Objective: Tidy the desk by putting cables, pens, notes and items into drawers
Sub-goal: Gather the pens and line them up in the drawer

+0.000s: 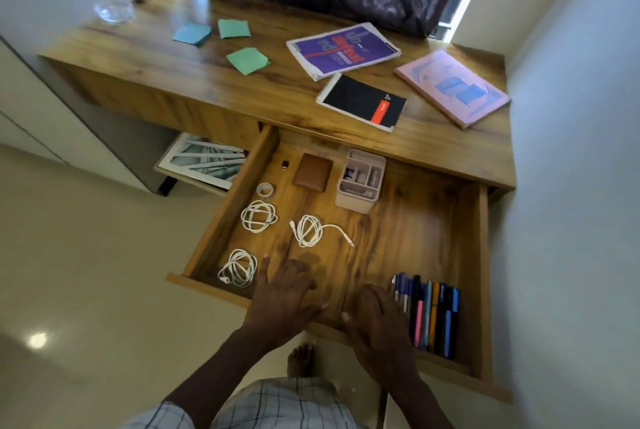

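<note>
Hands: left hand (287,293) and right hand (375,316) both empty, fingers spread over the drawer (483,276) front.
Pens: pens (427,311) just right of the right hand.
Notes: sticky notes (247,61) far ahead on the desk (138,58).
Advice: I'd leave the drawer open; gather notes next.

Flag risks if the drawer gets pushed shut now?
1. Both hands, left hand and right hand, rest over the drawer's front edge; fingers might get pinched.
2. The loose cable end could snag.
3. Sticky notes and notebooks remain on the desk.

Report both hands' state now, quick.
Left hand: open, fingers spread, holding nothing, over the drawer.
Right hand: open, empty, beside the pens.
</note>
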